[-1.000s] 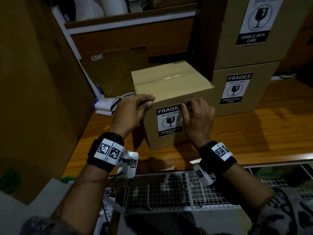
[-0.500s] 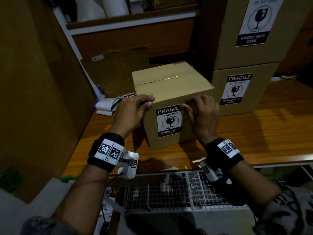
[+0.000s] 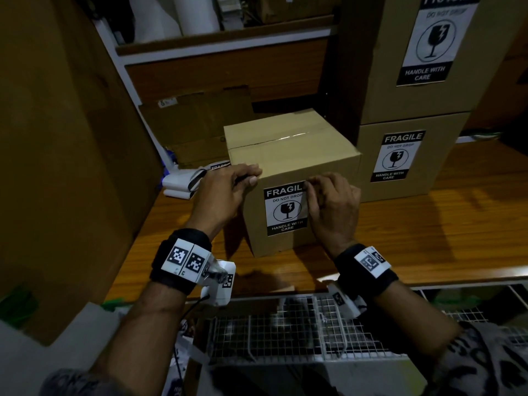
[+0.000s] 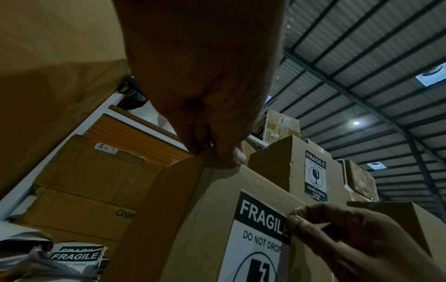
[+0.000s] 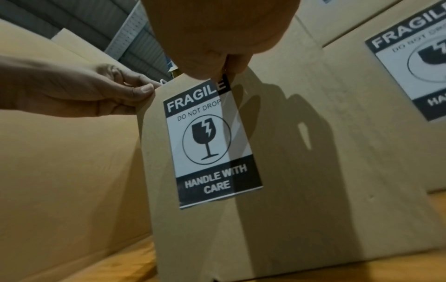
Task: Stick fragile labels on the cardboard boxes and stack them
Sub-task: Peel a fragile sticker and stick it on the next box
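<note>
- Wooden counter (image 3: 428, 238) runs in front of you in a dim storeroom, with a shelf unit behind it and a wire rack (image 3: 285, 338) at its near edge.
- Near the middle of the counter stands a closed cardboard box (image 3: 285, 147), its top seam taped shut.
- On the box's near face sits a black-and-white fragile label (image 3: 284, 211) – upright and close to the top edge, with the words FRAGILE, DO NOT DROP and HANDLE WITH CARE around a broken-glass symbol.
- Your left hand (image 3: 225, 192) grips the box's upper left corner, its fingers (image 4: 231, 152) curled over the top edge.
- Your right hand (image 3: 333, 208) is at the label's upper right corner – its fingers (image 5: 237, 63) pinch that corner, and the label's right edge looks slightly raised off the cardboard.
- To the right, touching the wall of shelving, two more boxes are stacked: the lower stacked box (image 3: 405, 161) and the upper stacked box (image 3: 428, 52) each carry the same label.
- Left of the box you hold, a loose pile of spare labels (image 3: 185, 181) lies on the counter.
- Behind that, flattened cardboard (image 3: 197, 124) leans against the shelf.
</note>
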`<state>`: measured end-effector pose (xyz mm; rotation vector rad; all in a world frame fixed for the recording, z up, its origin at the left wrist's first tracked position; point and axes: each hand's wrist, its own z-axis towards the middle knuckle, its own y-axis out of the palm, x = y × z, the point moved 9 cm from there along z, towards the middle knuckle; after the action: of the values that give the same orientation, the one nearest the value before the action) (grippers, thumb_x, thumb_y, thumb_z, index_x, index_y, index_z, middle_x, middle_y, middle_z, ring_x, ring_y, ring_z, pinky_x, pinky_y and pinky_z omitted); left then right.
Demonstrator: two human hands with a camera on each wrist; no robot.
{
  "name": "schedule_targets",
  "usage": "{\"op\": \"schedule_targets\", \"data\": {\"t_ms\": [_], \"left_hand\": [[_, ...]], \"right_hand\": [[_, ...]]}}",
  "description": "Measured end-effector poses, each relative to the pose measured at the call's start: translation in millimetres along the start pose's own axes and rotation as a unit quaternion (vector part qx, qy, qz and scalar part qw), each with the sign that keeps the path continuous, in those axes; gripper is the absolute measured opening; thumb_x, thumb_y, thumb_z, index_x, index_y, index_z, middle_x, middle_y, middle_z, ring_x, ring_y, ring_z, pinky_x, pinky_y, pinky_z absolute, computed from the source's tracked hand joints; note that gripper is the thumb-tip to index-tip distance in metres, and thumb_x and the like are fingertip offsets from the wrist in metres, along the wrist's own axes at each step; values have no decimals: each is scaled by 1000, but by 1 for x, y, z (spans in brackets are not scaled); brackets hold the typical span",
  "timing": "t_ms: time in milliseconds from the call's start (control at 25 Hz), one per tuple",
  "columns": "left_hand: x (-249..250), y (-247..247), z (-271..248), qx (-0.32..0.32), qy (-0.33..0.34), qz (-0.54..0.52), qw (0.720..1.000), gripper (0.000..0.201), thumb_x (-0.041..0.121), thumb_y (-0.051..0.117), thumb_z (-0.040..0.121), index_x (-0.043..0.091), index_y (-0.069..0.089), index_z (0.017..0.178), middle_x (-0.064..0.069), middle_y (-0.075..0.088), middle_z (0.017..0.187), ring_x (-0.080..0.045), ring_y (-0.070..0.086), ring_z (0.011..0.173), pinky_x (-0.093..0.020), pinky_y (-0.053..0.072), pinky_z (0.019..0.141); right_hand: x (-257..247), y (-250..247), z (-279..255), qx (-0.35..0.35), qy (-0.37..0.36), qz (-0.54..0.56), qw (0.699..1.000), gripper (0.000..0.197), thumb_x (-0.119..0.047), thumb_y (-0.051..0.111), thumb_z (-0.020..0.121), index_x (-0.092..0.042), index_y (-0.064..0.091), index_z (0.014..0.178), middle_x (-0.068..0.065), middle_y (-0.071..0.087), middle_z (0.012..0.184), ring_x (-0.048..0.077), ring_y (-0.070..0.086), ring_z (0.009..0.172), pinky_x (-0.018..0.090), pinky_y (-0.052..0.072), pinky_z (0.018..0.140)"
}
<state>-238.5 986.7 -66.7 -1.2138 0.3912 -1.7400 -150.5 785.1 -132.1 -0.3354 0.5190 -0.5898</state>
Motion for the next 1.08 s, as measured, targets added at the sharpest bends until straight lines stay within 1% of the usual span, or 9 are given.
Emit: {"op": "schedule_targets", "data": {"t_ms": [160, 280, 400, 520, 600, 640, 720, 840, 1080], "left_hand": [[2, 0, -1, 0, 2, 9, 1000, 26, 18, 64, 101, 20, 73, 125, 2, 69, 132, -3, 52, 127, -24, 41, 103], [2, 0, 0, -3, -2, 14, 1000, 26, 19, 64, 101, 21, 73, 126, 3, 69, 132, -10, 56, 130, -24, 41, 103], [0, 1, -1, -5, -8, 7, 1000, 26, 21, 64, 101, 23, 73, 126, 4, 69, 133, -6, 54, 130, -24, 40, 103], [-1, 1, -1, -3, -7, 6, 1000, 26, 22, 64, 101, 23, 73, 125, 5, 69, 132, -6, 55, 128, -20, 41, 101], [-2, 1, 0, -4, -4, 1, 1000, 26, 22, 64, 101, 24, 73, 125, 5, 70, 131, -9, 58, 127, -28, 47, 104], [-3, 1, 1, -4, -3, -2, 1000, 26, 22, 64, 101, 24, 73, 125, 5, 70, 130, -10, 59, 127, -33, 49, 105], [-4, 1, 1, -3, -5, -5, 1000, 25, 22, 65, 101, 24, 74, 124, 6, 71, 129, -10, 60, 126, -37, 51, 106], [-3, 1, 2, -3, -4, 2, 1000, 26, 22, 66, 100, 23, 74, 124, 5, 71, 129, -11, 60, 126, -37, 51, 106], [-2, 1, 2, -12, -3, 9, 1000, 26, 23, 65, 100, 22, 73, 125, 6, 70, 130, -9, 60, 126, -36, 50, 107]], "right_hand": [[2, 4, 7, -25, -26, -37, 999, 19, -31, 58, 102, -14, 66, 107, 6, 65, 103, 21, 57, 88, 35, 34, 82], [1, 7, 10, -35, -32, -53, 997, 19, -30, 54, 101, -14, 63, 104, 6, 61, 97, 22, 54, 82, 39, 37, 79], [1, 8, 6, -39, -44, -63, 996, 20, -30, 49, 101, -14, 60, 104, 7, 59, 95, 22, 52, 81, 36, 34, 78], [9, 2, 3, -14, -12, -41, 999, 22, -33, 50, 104, -14, 60, 109, 6, 61, 99, 21, 53, 84, 31, 28, 80], [9, -1, 3, 5, -12, -43, 999, 26, -35, 52, 105, -13, 62, 114, 9, 64, 106, 21, 55, 88, 30, 30, 81], [7, -1, 3, 9, -21, -47, 999, 27, -35, 52, 105, -12, 64, 115, 10, 65, 107, 22, 56, 89, 32, 32, 82], [4, 0, 3, 8, -40, -58, 998, 30, -35, 52, 104, -11, 67, 114, 11, 67, 107, 25, 60, 91, 36, 36, 82], [3, 1, 4, 4, -46, -81, 996, 28, -34, 55, 103, -13, 68, 115, 10, 70, 108, 27, 61, 94, 41, 40, 84], [4, 7, 3, 10, -23, -113, 993, 27, -36, 50, 107, -15, 67, 110, 8, 67, 101, 25, 58, 90, 38, 34, 83]]}}
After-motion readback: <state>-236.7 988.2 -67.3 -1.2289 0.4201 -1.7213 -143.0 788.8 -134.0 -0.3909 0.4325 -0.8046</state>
